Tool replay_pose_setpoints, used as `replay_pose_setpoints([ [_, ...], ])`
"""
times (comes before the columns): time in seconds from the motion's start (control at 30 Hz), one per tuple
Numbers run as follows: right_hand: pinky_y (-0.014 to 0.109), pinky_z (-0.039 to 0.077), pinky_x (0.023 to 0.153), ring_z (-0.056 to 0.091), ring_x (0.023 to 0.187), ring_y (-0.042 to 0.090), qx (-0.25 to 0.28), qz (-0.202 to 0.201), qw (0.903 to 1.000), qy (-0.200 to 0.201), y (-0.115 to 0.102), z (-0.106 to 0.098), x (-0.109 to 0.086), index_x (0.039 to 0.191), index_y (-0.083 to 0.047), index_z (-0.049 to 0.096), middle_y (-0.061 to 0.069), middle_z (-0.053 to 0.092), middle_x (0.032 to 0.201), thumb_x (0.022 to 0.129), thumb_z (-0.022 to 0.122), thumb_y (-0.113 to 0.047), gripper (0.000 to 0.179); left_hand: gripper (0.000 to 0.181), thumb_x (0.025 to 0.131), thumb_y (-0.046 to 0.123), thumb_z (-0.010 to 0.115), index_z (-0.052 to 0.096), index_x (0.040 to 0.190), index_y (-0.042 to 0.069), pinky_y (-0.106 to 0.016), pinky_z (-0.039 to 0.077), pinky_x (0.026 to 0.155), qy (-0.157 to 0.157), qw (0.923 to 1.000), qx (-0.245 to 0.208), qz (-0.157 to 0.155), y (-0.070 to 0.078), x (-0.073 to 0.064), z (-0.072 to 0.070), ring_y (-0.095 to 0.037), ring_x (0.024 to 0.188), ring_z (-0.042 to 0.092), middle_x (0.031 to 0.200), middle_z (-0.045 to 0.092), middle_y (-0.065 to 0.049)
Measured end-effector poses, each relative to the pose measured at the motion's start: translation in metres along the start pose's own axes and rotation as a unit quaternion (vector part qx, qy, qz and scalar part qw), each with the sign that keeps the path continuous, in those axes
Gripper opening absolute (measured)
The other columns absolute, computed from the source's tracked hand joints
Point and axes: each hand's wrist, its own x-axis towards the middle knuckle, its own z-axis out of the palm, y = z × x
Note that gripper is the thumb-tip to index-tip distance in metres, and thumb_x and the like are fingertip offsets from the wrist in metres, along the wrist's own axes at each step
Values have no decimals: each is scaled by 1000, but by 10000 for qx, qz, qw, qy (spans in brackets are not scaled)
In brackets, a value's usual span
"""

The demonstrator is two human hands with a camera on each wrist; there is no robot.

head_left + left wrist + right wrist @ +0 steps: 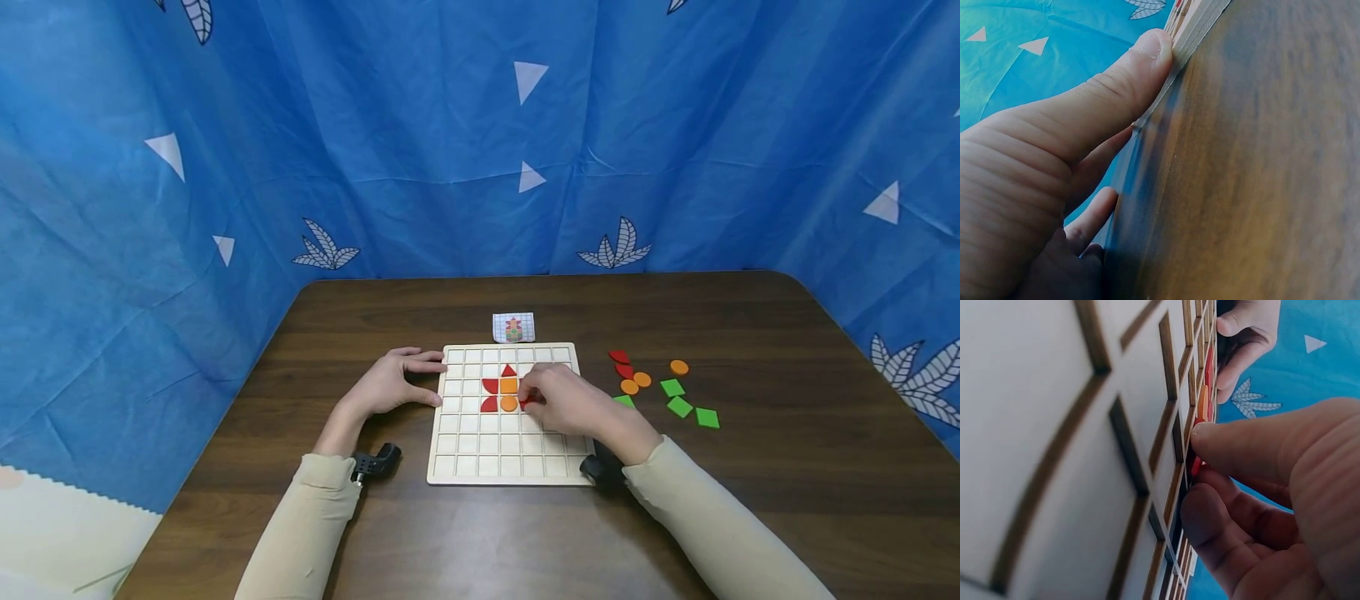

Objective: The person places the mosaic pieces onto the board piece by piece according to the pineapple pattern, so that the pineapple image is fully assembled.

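A pale board (487, 467) with a grid of square cells lies on the table. My left hand (386, 385) rests at its left edge, thumb and fingers extended; in the left wrist view the thumb (1141, 62) touches the board's side. Over the middle of the grid, my right hand (566, 402) pinches a red piece (1196, 465), largely hidden by the fingers. Left of that hand sit an orange square (508, 386), an orange disc (509, 403), a red triangle (508, 371) and two red curved-edge pieces (489, 405).
Behind the board lies a small card (513, 327) with a coloured grid picture. To its right are loose red pieces (619, 357), orange discs (678, 367) and several green squares (680, 407) on the brown table (787, 450). A blue patterned cloth (450, 125) hangs behind.
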Motion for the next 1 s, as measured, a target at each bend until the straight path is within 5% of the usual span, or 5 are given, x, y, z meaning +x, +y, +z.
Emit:
replay_pose_setpoints([
  [0.43,30,51,77,54,87,15,10,144,9998,-168,0,0,0,110,-17,77,-6,66,95,89,79,-10,22,61,74,46,91,74,130,28,-63,24,124,13,10000,-51,10,-1,0,1,-32,156,25,151,58,10],
  [0.7,31,48,76,53,84,16,7,122,9997,-191,0,-1,-2,98,-17,76,-6,62,87,89,76,-8,12,60,74,45,92,74,129,29,-63,24,124,30,9999,-99,-19,0,0,0,-32,155,26,150,59,9],
  [1.0,29,53,77,56,86,14,265,109,9995,-144,9,-5,-11,102,-16,79,-6,70,96,90,77,-10,14,60,74,45,92,74,129,28,-63,24,124,10,9999,-109,-47,0,0,0,-32,156,25,150,58,10],
])
